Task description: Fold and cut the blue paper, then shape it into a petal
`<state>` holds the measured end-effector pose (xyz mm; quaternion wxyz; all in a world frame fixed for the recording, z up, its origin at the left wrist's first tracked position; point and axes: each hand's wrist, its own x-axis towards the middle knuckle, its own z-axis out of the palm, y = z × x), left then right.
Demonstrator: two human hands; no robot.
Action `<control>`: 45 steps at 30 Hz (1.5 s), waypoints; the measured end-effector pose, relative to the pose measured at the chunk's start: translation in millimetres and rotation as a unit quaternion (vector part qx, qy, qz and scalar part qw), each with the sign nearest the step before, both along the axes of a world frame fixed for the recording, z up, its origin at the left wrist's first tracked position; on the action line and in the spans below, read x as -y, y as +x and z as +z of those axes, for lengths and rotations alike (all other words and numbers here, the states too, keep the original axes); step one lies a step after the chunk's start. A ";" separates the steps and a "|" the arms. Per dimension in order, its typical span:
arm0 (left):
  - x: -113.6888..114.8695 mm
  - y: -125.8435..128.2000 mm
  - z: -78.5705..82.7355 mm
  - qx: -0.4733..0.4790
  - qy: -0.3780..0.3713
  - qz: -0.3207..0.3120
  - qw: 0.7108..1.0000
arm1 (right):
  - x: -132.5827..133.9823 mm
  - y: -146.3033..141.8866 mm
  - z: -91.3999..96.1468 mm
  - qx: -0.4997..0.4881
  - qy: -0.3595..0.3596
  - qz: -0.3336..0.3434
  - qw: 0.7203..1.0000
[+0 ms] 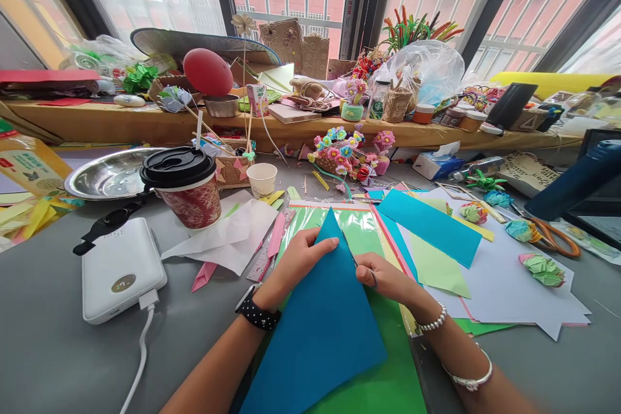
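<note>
A sheet of blue paper with a pointed top end slants over a pack of green paper. My left hand grips the blue paper near its point, thumb lying on top. At the paper's right edge is my right hand, its fingers closed round small scissors. Part of a handle loop and a thin dark blade along the paper's edge show; the rest of the scissors is hidden by the hand and the paper.
Left of the hands are a white power bank with a cable, a lidded coffee cup and folded white paper. To the right lie a blue paper strip, crumpled paper flowers and orange-handled scissors. A cluttered ledge runs behind.
</note>
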<state>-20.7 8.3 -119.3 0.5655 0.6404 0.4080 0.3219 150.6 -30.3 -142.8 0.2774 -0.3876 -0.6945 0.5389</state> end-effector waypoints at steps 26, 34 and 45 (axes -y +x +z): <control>5.5 2.8 2.2 -0.024 0.002 -0.022 0.999 | 0.6 0.8 2.0 0.047 0.013 -0.019 0.999; 2.4 -1.3 2.9 0.010 -0.010 -0.009 1.000 | 0.7 3.3 1.0 0.025 0.014 0.016 0.999; 2.1 0.0 1.4 0.011 -0.009 -0.011 1.000 | 0.8 3.7 1.4 0.022 0.013 0.026 0.999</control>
